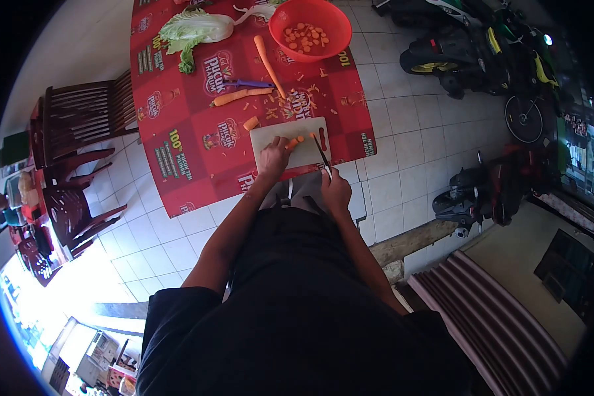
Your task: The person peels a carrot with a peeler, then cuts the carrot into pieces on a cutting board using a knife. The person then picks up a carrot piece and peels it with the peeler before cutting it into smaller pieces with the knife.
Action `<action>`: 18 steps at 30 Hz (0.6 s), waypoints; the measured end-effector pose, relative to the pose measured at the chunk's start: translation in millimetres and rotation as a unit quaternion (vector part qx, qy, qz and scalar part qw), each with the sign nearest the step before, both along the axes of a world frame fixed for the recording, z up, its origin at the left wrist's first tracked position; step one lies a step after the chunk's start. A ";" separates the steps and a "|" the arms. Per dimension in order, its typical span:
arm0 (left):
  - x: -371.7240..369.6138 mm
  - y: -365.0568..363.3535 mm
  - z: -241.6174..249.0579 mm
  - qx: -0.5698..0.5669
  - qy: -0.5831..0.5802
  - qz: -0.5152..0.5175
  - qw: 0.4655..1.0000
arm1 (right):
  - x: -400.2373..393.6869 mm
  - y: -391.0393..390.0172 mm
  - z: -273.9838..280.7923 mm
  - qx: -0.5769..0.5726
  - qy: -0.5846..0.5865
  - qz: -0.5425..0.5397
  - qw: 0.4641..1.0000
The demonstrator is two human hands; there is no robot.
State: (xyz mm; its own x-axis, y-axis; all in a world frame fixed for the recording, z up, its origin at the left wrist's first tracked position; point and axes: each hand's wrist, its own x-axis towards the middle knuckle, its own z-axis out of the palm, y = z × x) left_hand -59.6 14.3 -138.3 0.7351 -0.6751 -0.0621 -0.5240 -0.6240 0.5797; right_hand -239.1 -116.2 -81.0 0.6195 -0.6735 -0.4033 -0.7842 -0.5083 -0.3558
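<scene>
A white cutting board (307,155) lies at the near edge of the red-covered table. On it my left hand (274,157) is closed around a piece of carrot (292,143), with small cut pieces just to its right. My right hand (336,189) grips the handle of a knife (322,153), whose dark blade points away over the board's right part. A carrot chunk (251,123) rests at the board's upper left corner. Beyond the board are two long carrots (269,66) and a peeler with a purple handle (249,84), among scattered peelings.
A red bowl (335,32) holding carrot slices stands at the table's far right. Napa cabbage (198,28) lies at the far left of the red tablecloth (198,158). Wooden chairs (79,112) are left of the table; motorcycles (442,56) stand on the right.
</scene>
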 end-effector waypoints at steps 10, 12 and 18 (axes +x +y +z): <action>0.0 2.6 8.0 -0.044 0.044 0.069 0.996 | 9.1 20.6 -17.7 0.132 -0.222 0.026 0.966; -1.0 2.9 9.1 -0.038 0.039 0.068 0.996 | 8.4 19.9 -17.6 0.145 -0.204 0.013 0.968; -1.7 1.3 12.4 -0.027 0.032 0.067 0.997 | 8.0 21.2 -18.7 0.146 -0.169 0.007 0.975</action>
State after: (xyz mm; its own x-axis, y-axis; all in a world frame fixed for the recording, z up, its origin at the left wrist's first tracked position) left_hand -61.3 15.6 -125.9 0.8149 -0.5743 -0.0786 -0.3982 -0.6532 0.6440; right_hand -231.1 -95.0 -99.8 0.7579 -0.5515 -0.3484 -0.5916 -0.3561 -0.7233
